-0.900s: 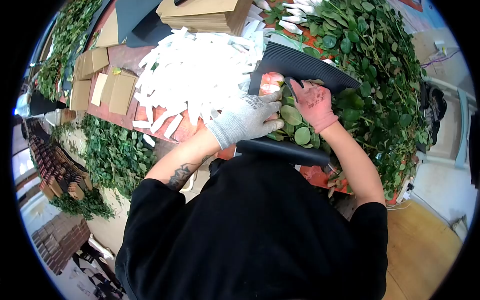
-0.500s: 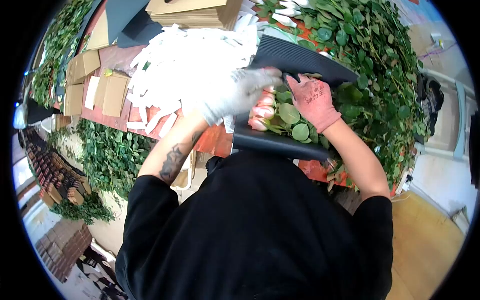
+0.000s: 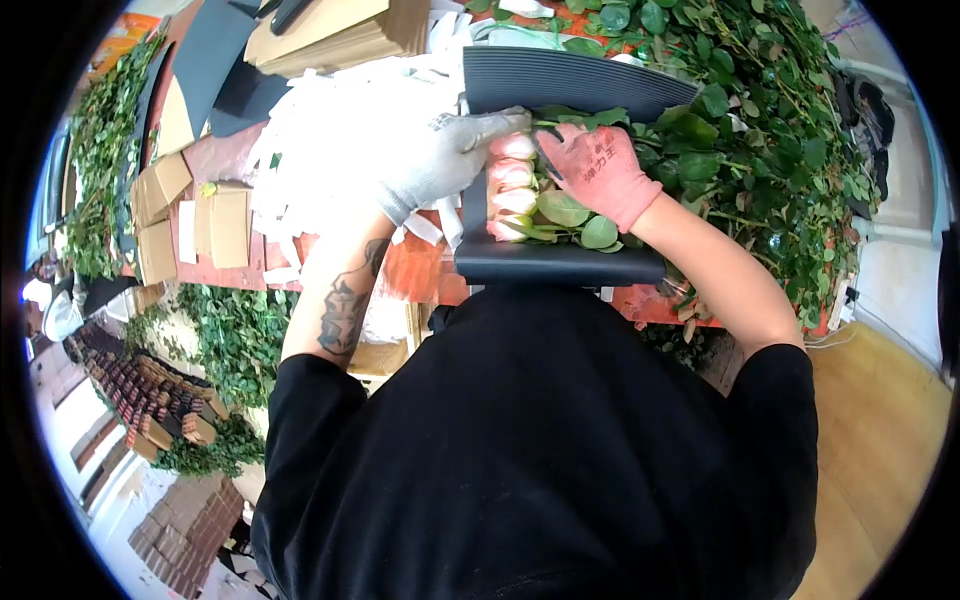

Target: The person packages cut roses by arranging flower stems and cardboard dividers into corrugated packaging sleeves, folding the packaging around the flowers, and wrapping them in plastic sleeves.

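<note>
Cluttered workroom, red table (image 3: 410,275) under a person in a black T-shirt (image 3: 540,440). Heap of leafy rose stems (image 3: 745,180) along the right; bright pile of white strips (image 3: 310,150) to the left, too glared to make out singly. Beyond that pile, a stack of brown cardboard (image 3: 345,38); farther left, folded cardboard pieces (image 3: 225,228). Directly before the person: a black corrugated sheet (image 3: 575,82), far side raised, near edge curled up, making an open trough. Pink roses (image 3: 513,174) lie inside it, heads lined up one beyond another at the trough's left end, long axis running left to right, leaves and stems toward the right. Left hand (image 3: 445,155), grey-gloved, sits just left of the blooms and is the nearer to them at the far end of the row: index finger stretched out by the farthest head, other fingers curled; cannot tell whether it touches or pinches anything. Right hand (image 3: 590,165), in a pink glove, comes over the stems from the right, just beside the heads, fingers bent down among the leaves; whether a stem is gripped, cannot tell. Contents of the trough: roses and their foliage, nothing else made out.
</note>
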`<act>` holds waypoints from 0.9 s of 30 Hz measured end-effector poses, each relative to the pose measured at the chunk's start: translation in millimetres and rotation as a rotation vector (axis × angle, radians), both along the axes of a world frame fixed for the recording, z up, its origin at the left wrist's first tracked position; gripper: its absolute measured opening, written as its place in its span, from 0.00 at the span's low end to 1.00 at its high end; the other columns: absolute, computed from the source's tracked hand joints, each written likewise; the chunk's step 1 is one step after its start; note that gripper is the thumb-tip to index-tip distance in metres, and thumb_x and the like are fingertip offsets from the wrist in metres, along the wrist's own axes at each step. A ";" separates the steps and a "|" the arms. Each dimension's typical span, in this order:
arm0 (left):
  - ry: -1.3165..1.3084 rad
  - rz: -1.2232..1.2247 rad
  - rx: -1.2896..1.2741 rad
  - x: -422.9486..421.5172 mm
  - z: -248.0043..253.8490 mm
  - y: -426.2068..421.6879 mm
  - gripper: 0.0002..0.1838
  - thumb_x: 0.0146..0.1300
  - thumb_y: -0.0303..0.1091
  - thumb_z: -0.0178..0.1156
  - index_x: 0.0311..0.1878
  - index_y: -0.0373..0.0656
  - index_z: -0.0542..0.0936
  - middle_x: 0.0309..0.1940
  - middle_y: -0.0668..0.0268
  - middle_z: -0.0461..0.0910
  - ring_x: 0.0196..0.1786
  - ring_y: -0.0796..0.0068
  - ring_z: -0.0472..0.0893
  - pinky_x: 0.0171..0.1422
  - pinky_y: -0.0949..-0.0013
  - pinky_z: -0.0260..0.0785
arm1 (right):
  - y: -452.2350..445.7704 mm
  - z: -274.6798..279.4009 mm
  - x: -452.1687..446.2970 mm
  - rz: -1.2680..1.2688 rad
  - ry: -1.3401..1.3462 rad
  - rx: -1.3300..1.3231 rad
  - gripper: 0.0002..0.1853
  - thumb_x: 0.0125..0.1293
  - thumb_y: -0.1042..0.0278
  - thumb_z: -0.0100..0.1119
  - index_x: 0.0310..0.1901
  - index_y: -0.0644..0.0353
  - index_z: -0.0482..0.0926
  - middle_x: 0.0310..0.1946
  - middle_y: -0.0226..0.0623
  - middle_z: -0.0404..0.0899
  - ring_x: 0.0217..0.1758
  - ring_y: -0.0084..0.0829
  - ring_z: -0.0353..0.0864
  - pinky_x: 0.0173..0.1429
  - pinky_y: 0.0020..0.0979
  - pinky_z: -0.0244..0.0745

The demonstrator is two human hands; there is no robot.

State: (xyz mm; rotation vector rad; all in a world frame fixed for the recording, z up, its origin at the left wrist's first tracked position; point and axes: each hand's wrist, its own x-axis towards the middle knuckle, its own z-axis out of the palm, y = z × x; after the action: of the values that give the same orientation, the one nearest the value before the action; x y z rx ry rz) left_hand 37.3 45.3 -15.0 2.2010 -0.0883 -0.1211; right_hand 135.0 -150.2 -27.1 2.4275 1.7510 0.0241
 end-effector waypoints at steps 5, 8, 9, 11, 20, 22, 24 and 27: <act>-0.266 -0.079 0.075 -3.2 -20.7 3.2 0.24 0.59 0.21 0.47 0.60 0.43 0.73 0.58 0.62 0.75 0.56 0.64 0.78 0.61 0.67 0.69 | 1.5 10.0 -4.8 -0.023 0.042 -0.045 0.20 0.54 0.61 0.58 0.50 0.52 0.75 0.39 0.34 0.76 0.35 0.33 0.81 0.33 0.32 0.74; -0.122 -0.012 -0.035 -5.3 -12.2 1.7 0.24 0.57 0.19 0.47 0.57 0.45 0.76 0.57 0.62 0.76 0.54 0.63 0.79 0.60 0.68 0.70 | -4.1 6.9 2.2 0.099 0.025 0.202 0.14 0.58 0.63 0.52 0.46 0.53 0.73 0.37 0.37 0.77 0.33 0.33 0.82 0.31 0.33 0.75; -0.123 -0.004 -0.036 -7.7 -10.6 3.0 0.24 0.57 0.19 0.47 0.57 0.45 0.76 0.57 0.62 0.76 0.54 0.63 0.79 0.60 0.68 0.70 | -5.1 19.6 -4.3 0.019 0.048 0.117 0.17 0.58 0.61 0.52 0.49 0.52 0.74 0.41 0.37 0.76 0.39 0.33 0.81 0.37 0.33 0.75; -0.378 -0.077 0.109 -11.3 -8.1 6.1 0.23 0.53 0.18 0.49 0.53 0.44 0.79 0.55 0.61 0.77 0.52 0.62 0.80 0.57 0.69 0.72 | -14.8 8.6 -2.3 0.054 0.119 0.170 0.16 0.57 0.61 0.53 0.48 0.52 0.74 0.43 0.36 0.75 0.42 0.33 0.80 0.38 0.33 0.74; -0.432 0.095 0.199 -36.2 -13.7 15.9 0.19 0.53 0.26 0.57 0.50 0.46 0.81 0.53 0.58 0.78 0.53 0.59 0.78 0.55 0.65 0.71 | -26.6 0.1 -15.6 0.034 0.015 0.111 0.23 0.56 0.50 0.56 0.55 0.39 0.73 0.56 0.30 0.71 0.51 0.30 0.75 0.50 0.34 0.67; -0.188 0.189 0.303 -50.9 -18.1 6.5 0.21 0.53 0.35 0.62 0.53 0.46 0.79 0.61 0.57 0.71 0.62 0.58 0.71 0.61 0.59 0.67 | -22.3 12.2 -18.8 0.008 0.102 0.004 0.25 0.56 0.49 0.57 0.57 0.40 0.72 0.57 0.29 0.70 0.54 0.31 0.75 0.52 0.35 0.67; -0.052 0.176 0.286 -53.7 -23.0 4.9 0.30 0.51 0.44 0.66 0.59 0.47 0.75 0.66 0.53 0.63 0.68 0.52 0.61 0.66 0.54 0.61 | -18.7 11.9 -18.4 -0.149 0.168 -0.079 0.26 0.56 0.48 0.58 0.57 0.42 0.71 0.57 0.32 0.70 0.55 0.33 0.75 0.52 0.37 0.69; -0.121 0.146 0.366 -57.2 -36.6 5.1 0.41 0.47 0.53 0.68 0.65 0.48 0.69 0.67 0.44 0.57 0.69 0.42 0.56 0.70 0.51 0.55 | -19.6 9.6 -15.2 -0.121 0.188 -0.048 0.28 0.55 0.48 0.60 0.58 0.43 0.70 0.56 0.34 0.71 0.56 0.35 0.75 0.50 0.41 0.71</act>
State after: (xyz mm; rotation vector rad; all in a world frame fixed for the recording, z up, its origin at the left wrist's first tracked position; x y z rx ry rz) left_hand -19.9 50.5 -51.6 2.5700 0.0307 0.0848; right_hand 119.8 -169.8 -17.4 2.5688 1.6497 -0.2648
